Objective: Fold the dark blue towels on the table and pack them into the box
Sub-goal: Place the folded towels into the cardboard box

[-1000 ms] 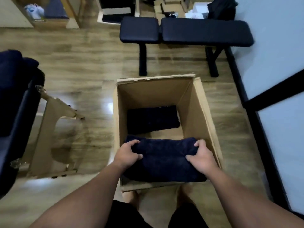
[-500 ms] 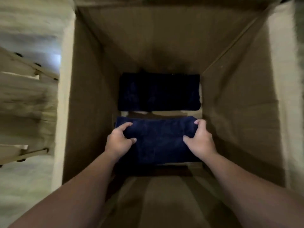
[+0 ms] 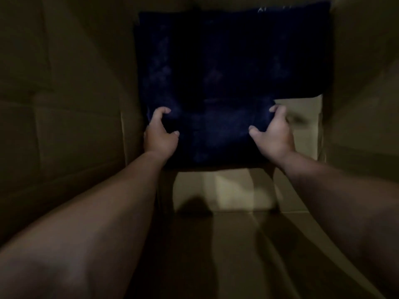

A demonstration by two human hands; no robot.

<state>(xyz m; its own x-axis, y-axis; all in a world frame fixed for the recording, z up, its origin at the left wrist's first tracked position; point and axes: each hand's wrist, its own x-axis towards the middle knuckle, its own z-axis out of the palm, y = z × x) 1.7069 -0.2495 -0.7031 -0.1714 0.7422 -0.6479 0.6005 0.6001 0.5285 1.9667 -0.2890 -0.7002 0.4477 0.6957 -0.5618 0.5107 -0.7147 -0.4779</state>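
I am looking deep into the dim cardboard box [image 3: 64,126]. A folded dark blue towel [image 3: 211,134] lies on the box floor, and my left hand [image 3: 160,134] grips its left edge while my right hand [image 3: 273,134] grips its right edge, fingers curled over the far corners. Just beyond it a second folded dark blue towel [image 3: 233,50] lies flat on the floor, touching or slightly overlapped by the near one. Both forearms reach down from the bottom corners of the view.
Brown cardboard walls rise on the left and on the right [image 3: 362,104]. A strip of bare box floor [image 3: 302,126] shows to the right of the near towel, and more bare floor [image 3: 226,190] lies in front of it.
My hands have carried the towel from the box rim down to the box floor, against the first towel. The view has dropped inside the box and grown dark.
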